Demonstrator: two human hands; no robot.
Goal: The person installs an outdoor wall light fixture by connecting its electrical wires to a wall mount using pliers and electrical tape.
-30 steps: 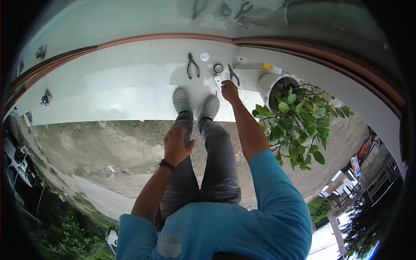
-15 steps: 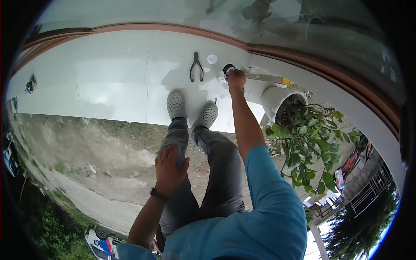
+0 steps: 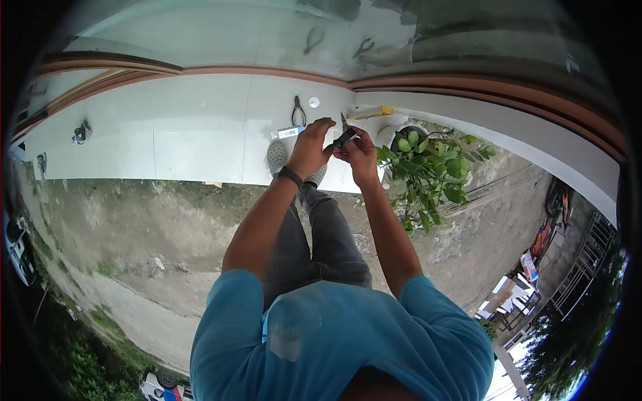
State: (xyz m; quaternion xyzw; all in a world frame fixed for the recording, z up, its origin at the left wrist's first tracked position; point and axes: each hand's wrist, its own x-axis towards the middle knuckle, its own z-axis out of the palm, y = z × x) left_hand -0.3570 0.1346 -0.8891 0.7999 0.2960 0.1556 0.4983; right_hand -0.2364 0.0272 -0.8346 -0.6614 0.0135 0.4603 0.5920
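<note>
Since 0.5 s ago, our right hand (image 3: 359,152) has come up off the tiled floor (image 3: 200,134) with the black tape roll (image 3: 345,138), and our left hand (image 3: 311,146) has left the knee to meet it. Both hands now sit together at chest level above our shoes (image 3: 277,156).

Status: right hand pinched shut on the tape roll; left hand curled closed, fingertips touching the roll's edge and apparently also carrying a small white labelled item (image 3: 289,132), ID unclear.

Step, in our judgement: locating/peeling the free tape end. Next move would call for a fingernail pick at the end while the right hand keeps the roll steady.

Left on floor near the door sill: pliers (image 3: 296,110), white round cap (image 3: 313,102), yellow-tipped tool (image 3: 370,112).

Containers: 1 white pot (image 3: 386,136) just right of the hands, holding a leafy green plant (image 3: 428,175); soil not visible, foliage covers it.
</note>
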